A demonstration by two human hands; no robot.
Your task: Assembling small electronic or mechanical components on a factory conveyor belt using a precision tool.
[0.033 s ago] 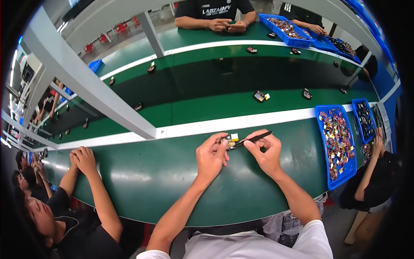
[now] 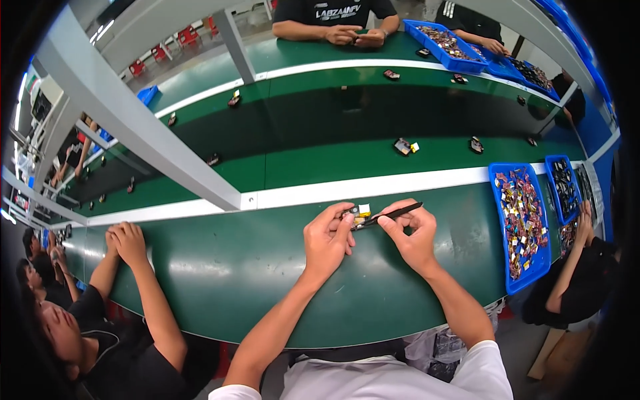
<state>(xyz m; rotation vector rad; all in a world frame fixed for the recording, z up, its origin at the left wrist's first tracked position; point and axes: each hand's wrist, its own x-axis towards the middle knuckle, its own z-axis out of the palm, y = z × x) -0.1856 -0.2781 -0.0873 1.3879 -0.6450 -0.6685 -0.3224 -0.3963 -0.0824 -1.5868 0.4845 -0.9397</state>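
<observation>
Left hand [image 2: 327, 240]: thumb and fingers pinch the small part [image 2: 358, 221], which is above the green bench [image 2: 240, 280], in front of the person. Right hand [image 2: 411, 235]: thumb and forefinger pinch the slim black tool [image 2: 404, 210], its tip at the part's right side; whether tip and part touch cannot be told. For good control, grip the part by its edges, clear of the white-and-yellow piece [image 2: 364, 211]. Steady both wrists. Guide the tip with light finger pressure; avoid prying.
</observation>
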